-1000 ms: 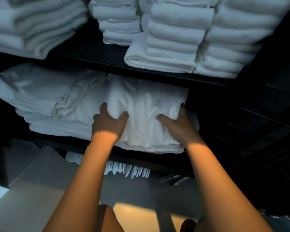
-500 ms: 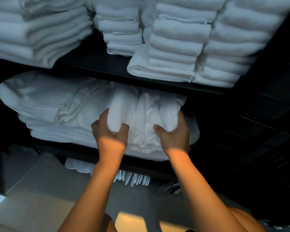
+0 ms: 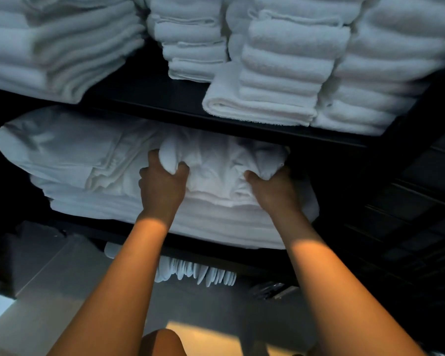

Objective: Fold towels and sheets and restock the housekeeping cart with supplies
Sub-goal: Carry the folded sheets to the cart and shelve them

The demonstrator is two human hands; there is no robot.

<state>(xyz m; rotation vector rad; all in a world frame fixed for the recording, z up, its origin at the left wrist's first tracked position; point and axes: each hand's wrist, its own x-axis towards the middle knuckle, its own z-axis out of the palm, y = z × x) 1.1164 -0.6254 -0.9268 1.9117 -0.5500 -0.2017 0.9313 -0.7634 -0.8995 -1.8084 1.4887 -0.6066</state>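
Observation:
A folded white sheet (image 3: 216, 165) lies on top of a pile of white linen (image 3: 70, 155) on the middle shelf of a dark cart. My left hand (image 3: 162, 183) grips the sheet's left end, fingers curled into the cloth. My right hand (image 3: 272, 188) grips its right end, thumb on top and fingers under the fold. Both forearms reach up from the bottom of the view. The sheet's far edge is hidden under the shelf above.
The upper shelf edge (image 3: 165, 109) runs just above the sheet and carries stacks of folded white towels (image 3: 288, 68). Under the middle shelf a row of small white items (image 3: 206, 274) hangs. Dark cart framework (image 3: 409, 227) stands to the right, grey floor (image 3: 49, 291) below.
Both hands have pushed the sheet deeper into the middle shelf and closed tighter on its ends, bunching the cloth. The view has tilted so the shelves sit lower in frame.

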